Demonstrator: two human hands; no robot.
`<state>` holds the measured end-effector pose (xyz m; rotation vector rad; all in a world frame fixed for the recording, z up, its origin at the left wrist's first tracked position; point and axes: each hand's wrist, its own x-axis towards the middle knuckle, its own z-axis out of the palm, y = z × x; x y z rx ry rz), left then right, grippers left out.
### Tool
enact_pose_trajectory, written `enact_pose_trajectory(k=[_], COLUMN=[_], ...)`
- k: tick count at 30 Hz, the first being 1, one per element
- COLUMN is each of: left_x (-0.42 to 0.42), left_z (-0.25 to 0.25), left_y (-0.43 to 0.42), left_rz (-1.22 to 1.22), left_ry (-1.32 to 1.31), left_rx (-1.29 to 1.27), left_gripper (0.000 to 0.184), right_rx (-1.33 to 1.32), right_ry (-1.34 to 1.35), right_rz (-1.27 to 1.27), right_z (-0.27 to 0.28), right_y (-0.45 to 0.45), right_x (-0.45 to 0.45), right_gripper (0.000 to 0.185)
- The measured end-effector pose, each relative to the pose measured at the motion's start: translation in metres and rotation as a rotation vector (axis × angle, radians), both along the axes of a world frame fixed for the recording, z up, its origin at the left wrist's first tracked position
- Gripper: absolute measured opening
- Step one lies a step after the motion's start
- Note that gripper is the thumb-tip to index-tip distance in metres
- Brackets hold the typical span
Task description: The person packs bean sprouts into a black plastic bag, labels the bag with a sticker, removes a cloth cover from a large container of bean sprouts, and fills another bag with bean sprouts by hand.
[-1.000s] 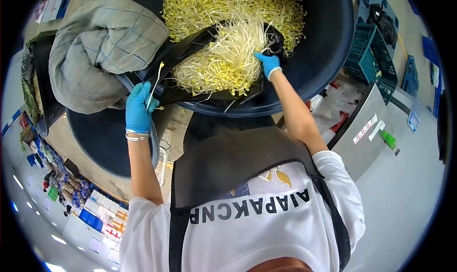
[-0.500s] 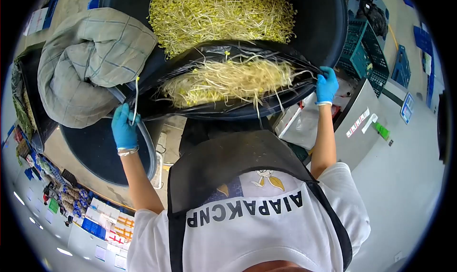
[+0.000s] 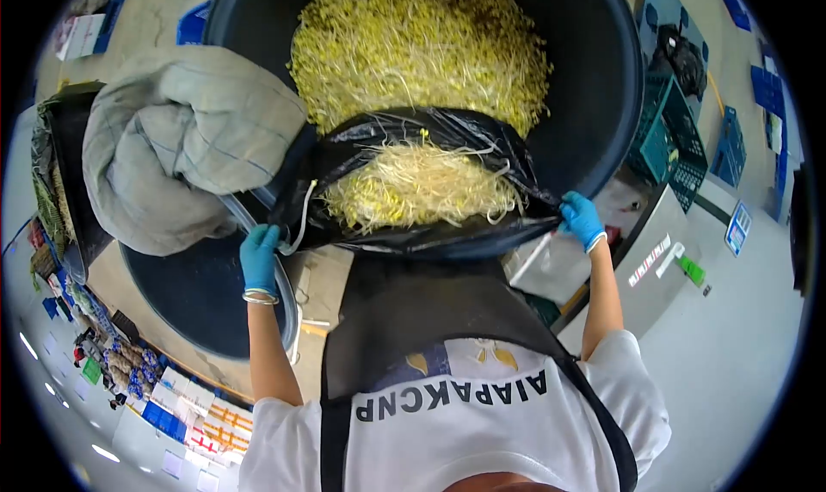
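A black plastic bag (image 3: 387, 240) is stretched wide between my two blue-gloved hands, its mouth open upward. Pale bean sprouts with yellow heads (image 3: 422, 186) lie inside it. My left hand (image 3: 261, 255) pinches the bag's left edge, with a single loose sprout hanging beside the fingers. On the right, the bag's other edge is gripped by my right hand (image 3: 582, 218). The bag rests over the near rim of a large dark tub (image 3: 594, 70), where a big heap of sprouts (image 3: 413, 49) lies behind it.
A bundled grey checked cloth (image 3: 189, 139) sits left of the tub, above a second dark round tub (image 3: 202, 303). Green crates (image 3: 671, 139) stand at the right near a grey panel (image 3: 658, 251). Far left, a black container (image 3: 77, 182) holds more material.
My right hand has let go of the sprouts and moved right to the bag's edge. The bag now spreads wider, and both hands are lower in view.
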<state>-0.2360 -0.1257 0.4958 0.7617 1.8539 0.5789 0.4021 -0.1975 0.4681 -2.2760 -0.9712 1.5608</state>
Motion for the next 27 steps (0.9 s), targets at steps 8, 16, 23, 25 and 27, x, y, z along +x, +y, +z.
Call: enact_pose_trajectory(k=[8,16,23,25,27], left_x=[0.071,0.131,0.137,0.145,0.164], left_z=[0.06,-0.211,-0.326,-0.344,-0.351], left_y=[0.148,0.348,0.413,0.419,0.417], left_rz=[-0.716,-0.027,-0.647,-0.686,-0.621], left_ry=[0.501,-0.252,0.143,0.243,0.487], left_rx=[0.499,-0.03,-0.4,-0.407,-0.39], left_gripper=[0.035,0.048,0.093,0.093,0.07], right_rx=[0.181,-0.152,-0.49,-0.325,-0.346], right_ry=[0.075,0.868,0.839,0.738,0.705], right_rz=[0.545,-0.294,-0.127,0.043,-0.245], right_z=[0.055,-0.175,-0.308,-0.325,-0.299], right_y=[0.214,0.41,0.45,0.448,0.448], right_x=[-0.037,-0.189,-0.261,-0.271,-0.289], right_gripper=[0.061,0.062,0.109,0.101,0.095])
